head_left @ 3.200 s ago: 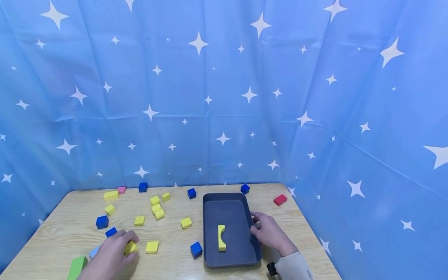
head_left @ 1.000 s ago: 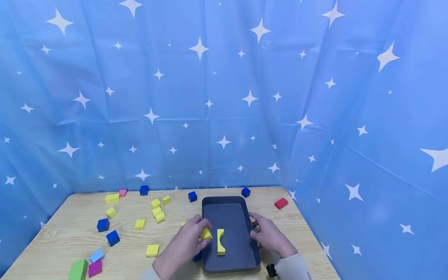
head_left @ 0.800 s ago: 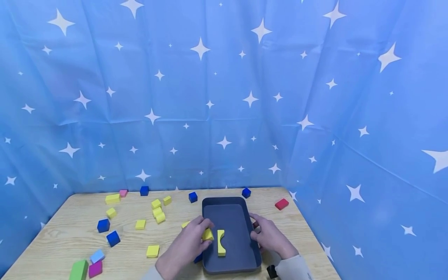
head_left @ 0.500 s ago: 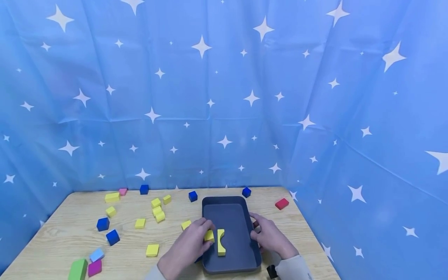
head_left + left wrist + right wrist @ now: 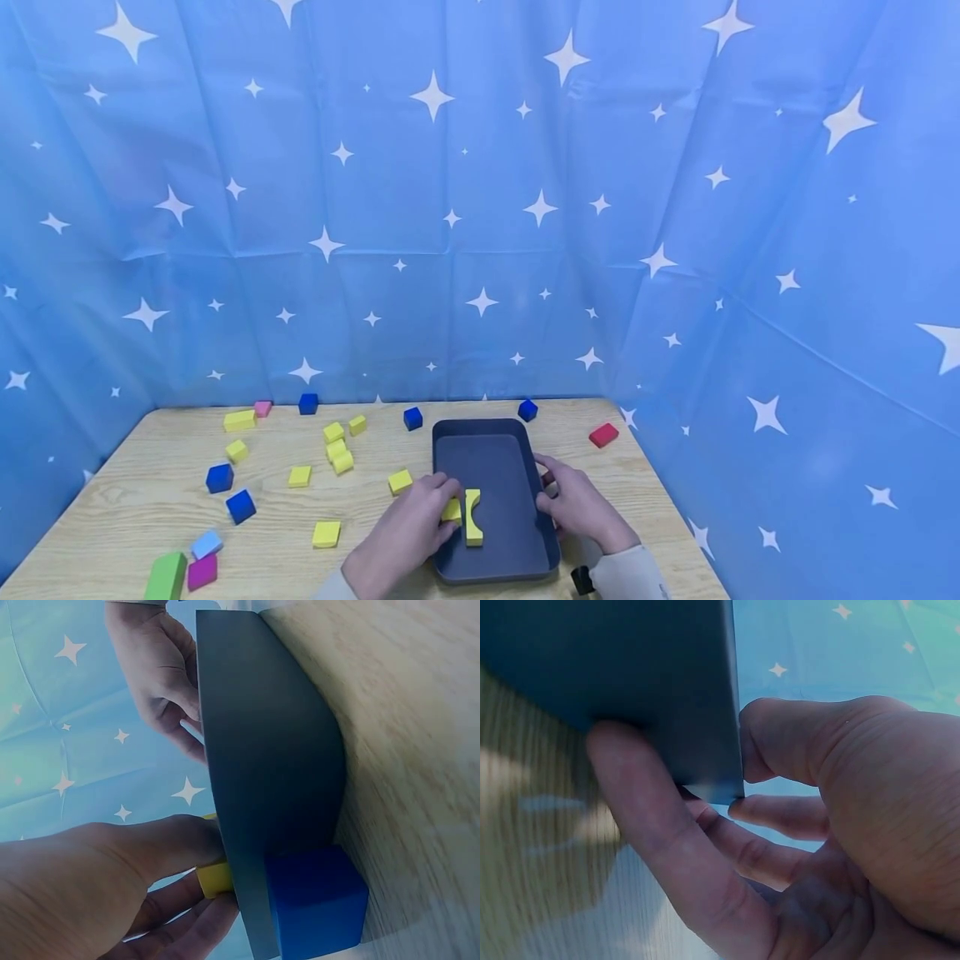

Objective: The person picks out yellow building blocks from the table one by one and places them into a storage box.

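My left hand [image 5: 408,527] pinches a small yellow block [image 5: 452,512] between thumb and fingers, at the left side of a dark grey tray [image 5: 501,467]. Just right of it, a yellow arch-shaped block [image 5: 473,537] lies inside the tray. My right hand [image 5: 585,504] grips the tray's right wall, thumb over the rim and fingers against the outside, as the right wrist view shows. In the left wrist view the yellow block [image 5: 216,880] is partly hidden by the fingers and the tray wall. A blue cube [image 5: 319,906] stands on the table beside that wall.
Several yellow blocks, such as a flat one [image 5: 326,534], lie across the table's left half. Blue cubes [image 5: 241,506], a light blue block [image 5: 207,544], a magenta block [image 5: 202,572] and a green block [image 5: 166,576] are there too. A red block [image 5: 603,435] lies far right.
From the table's left part, my left hand has brought the yellow block rightward to the tray, then lowered it slightly further inward, close to the arch block. The right hand stays on the tray.
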The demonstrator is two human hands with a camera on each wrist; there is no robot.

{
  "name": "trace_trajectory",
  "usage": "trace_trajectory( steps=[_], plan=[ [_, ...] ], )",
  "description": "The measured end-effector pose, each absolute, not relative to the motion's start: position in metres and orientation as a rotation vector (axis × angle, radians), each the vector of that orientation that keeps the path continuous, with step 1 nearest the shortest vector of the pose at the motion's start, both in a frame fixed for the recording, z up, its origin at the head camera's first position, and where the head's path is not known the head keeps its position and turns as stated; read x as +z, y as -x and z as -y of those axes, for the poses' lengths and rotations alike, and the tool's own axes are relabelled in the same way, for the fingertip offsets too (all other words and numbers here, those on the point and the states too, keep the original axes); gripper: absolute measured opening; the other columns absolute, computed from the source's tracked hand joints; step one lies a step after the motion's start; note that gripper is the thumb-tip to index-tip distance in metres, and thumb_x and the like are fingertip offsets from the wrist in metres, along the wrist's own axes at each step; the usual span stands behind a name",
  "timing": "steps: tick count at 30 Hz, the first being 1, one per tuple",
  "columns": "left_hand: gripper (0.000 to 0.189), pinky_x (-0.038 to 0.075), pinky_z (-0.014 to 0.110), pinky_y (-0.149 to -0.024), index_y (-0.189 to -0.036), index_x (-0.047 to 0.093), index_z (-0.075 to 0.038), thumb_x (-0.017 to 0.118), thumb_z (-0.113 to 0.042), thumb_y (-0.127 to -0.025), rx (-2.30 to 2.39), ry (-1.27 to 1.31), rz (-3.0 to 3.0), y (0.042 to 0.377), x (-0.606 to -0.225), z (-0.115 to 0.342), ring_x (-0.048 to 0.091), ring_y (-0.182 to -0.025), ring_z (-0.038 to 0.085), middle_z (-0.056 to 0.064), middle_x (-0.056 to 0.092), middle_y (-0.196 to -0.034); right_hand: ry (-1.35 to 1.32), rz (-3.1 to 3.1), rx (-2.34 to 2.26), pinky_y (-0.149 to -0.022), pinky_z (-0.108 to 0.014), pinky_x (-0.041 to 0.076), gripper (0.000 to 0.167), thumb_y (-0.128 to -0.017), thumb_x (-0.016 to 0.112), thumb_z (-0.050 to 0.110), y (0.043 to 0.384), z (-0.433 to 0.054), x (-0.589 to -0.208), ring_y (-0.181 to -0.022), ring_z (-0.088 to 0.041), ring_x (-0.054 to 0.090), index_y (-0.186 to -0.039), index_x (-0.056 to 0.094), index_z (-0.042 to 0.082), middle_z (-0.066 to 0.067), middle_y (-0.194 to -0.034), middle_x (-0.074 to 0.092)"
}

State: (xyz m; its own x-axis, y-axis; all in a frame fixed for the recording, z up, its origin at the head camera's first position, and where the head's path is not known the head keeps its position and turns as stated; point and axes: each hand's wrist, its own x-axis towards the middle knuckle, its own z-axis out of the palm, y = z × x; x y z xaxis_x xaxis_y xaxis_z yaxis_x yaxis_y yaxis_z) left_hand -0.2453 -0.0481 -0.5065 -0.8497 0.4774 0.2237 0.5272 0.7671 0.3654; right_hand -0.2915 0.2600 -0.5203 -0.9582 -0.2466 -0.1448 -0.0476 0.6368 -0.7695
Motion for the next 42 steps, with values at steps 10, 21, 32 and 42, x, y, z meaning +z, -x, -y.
trace_trajectory(
  steps=[10, 21, 32, 42],
  plan=[
    [0.043, 0.065, 0.024, -0.078, -0.133, 0.082, -0.013, 0.1, -0.019, -0.095, -0.651, 0.795, 2.856, 0.246, -0.505, 0.051, 0.066, -0.094, 0.007, 0.003, 0.077, -0.115, 0.219, -2.629, -1.214, -0.055, -0.044, 0.068, 0.077, -0.103, 0.071, -0.002, 0.292, -0.26, -0.52, -0.067, -0.025, 0.067, -0.176, 0.046, 0.004, -0.022, -0.125, 0.074],
    [0.035, 0.063, 0.026, -0.074, -0.131, 0.082, -0.013, 0.096, -0.016, -0.098, -0.731, 0.738, 2.827, 0.245, -0.503, 0.063, 0.063, -0.091, 0.008, 0.007, 0.077, -0.12, 0.21, -2.625, -1.216, -0.055, -0.044, 0.068, 0.076, -0.105, 0.07, -0.002, 0.291, -0.26, -0.52, -0.069, -0.025, 0.069, -0.176, 0.046, 0.004, -0.021, -0.124, 0.075],
    [0.038, 0.06, 0.028, -0.071, -0.131, 0.083, -0.012, 0.097, -0.014, -0.096, -0.773, 0.644, 2.801, 0.248, -0.5, 0.074, 0.06, -0.089, 0.007, 0.008, 0.077, -0.118, 0.227, -2.624, -1.219, -0.055, -0.044, 0.068, 0.075, -0.105, 0.07, -0.003, 0.29, -0.26, -0.519, -0.07, -0.025, 0.07, -0.176, 0.046, 0.003, -0.022, -0.124, 0.075],
    [0.036, 0.066, 0.034, -0.079, -0.129, 0.084, -0.013, 0.097, -0.012, -0.095, -0.662, 0.59, 2.793, 0.254, -0.507, 0.085, 0.068, -0.096, 0.012, 0.008, 0.079, -0.117, 0.228, -2.622, -1.217, -0.056, -0.043, 0.069, 0.075, -0.105, 0.07, -0.002, 0.29, -0.26, -0.518, -0.073, -0.024, 0.071, -0.176, 0.045, 0.003, -0.022, -0.125, 0.074]
  ],
)
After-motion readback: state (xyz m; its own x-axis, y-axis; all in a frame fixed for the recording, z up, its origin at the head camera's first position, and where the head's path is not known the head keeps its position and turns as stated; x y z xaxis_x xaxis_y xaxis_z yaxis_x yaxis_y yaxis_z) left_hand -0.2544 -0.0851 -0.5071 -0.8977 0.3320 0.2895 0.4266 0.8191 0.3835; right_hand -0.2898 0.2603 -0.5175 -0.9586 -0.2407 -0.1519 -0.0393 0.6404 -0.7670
